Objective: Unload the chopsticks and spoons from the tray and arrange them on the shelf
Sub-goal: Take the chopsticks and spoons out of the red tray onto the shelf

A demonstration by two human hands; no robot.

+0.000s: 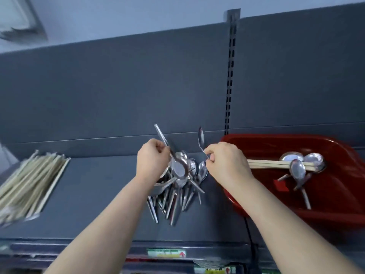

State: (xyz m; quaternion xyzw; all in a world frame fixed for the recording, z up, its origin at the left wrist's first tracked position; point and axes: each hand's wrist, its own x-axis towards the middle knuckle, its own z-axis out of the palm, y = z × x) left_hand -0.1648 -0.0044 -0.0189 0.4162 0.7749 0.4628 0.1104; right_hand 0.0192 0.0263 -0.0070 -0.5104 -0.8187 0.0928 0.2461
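Shiny metal spoons (pixel 178 186) (mirror-bright), glossy plastic tray (pixel 335 194).

Chopstick pile (pixel 29 184) blurred (and cropped) at the left edge.

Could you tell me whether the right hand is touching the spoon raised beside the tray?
Touching: the head view shows the right hand pinching the spoon by its thin handle, bowl upward.

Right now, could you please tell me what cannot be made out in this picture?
Head view:
1. Spoon pile: partly behind the left hand; uncountable.
2. Chopsticks in the red tray: one end behind the right hand.
3. Chopstick pile: blurred, cut by the left edge.
4. Shelf labels: too blurred to read.
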